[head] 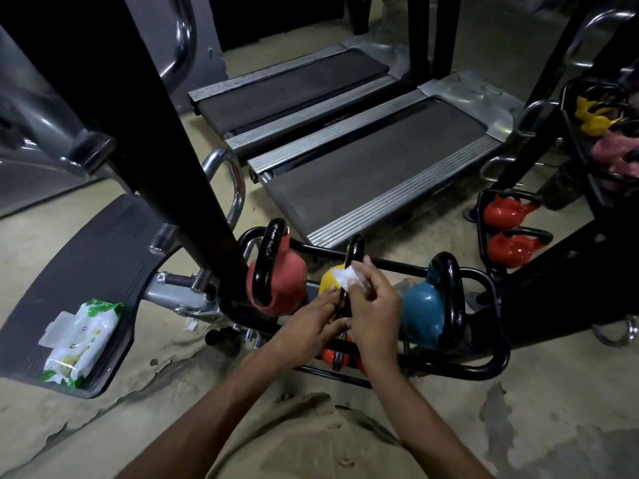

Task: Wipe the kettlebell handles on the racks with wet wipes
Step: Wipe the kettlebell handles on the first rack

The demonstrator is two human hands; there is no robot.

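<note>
Centre frame: right hand (375,305) pinches a wipe (342,277) on the yellow kettlebell handle (356,248); left hand (311,323), fingers straight, touches it.

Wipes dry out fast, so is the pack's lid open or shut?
Open: the wet wipes pack on the black footplate has its clear flap lid swung out to the side.

A white wipe (340,276) touches the black handle (356,247) of the yellow kettlebell (326,283).
</note>
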